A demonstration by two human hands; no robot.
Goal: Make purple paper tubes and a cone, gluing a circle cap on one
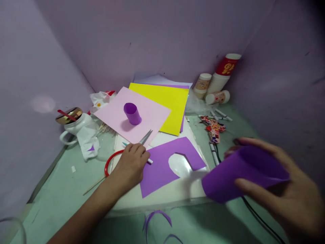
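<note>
The right hand (299, 195) is wrapped around a big purple paper tube (225, 176), with the thumb on the near side and the fingers on the far side. The tube is tipped over sideways and held up above the desk (56, 200).

The left hand (133, 161) has its fingers bent down over the scissors (146, 137). The red handle pokes out on its left and the blades point away past its fingers. I cannot tell if it is squeezing them or just lying on top. A white stick (149, 161) peeks out from under its fingers.

Just right of the left hand is a purple sheet (157, 179) with a round piece cut out of it. Past the left hand, a small purple tube (133, 115) stands, leaning a bit, on a pink sheet (152, 117). A yellow sheet (175, 103) lies partly under the pink one. Curly purple strips (165, 216) are on the near side of the left hand, off to its right. Far past the right hand are some paper cups (218, 84).
</note>
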